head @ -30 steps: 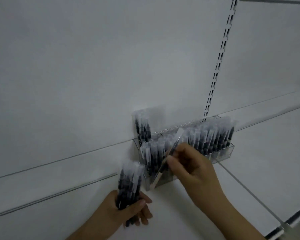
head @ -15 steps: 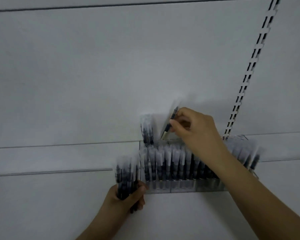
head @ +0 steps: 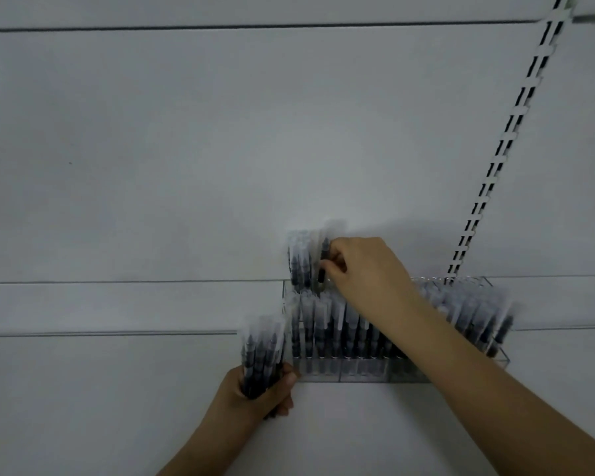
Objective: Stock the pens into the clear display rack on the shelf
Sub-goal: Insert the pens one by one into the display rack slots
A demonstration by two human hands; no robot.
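Right hand (head: pixel 364 269) pinches one dark, clear-sleeved pen (head: pixel 323 261) upright, directly above the clear plastic display rack (head: pixel 358 371) back row. Left hand (head: pixel 265 393) grips the spare pen bundle (head: pixel 262 355), beside the rack's left end.

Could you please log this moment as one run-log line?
left hand: grips pen bundle | right hand: lowering single pen into display rack back row

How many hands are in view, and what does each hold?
2. The left hand grips a bundle of pens beside the rack; the right hand pinches one pen over the back row.
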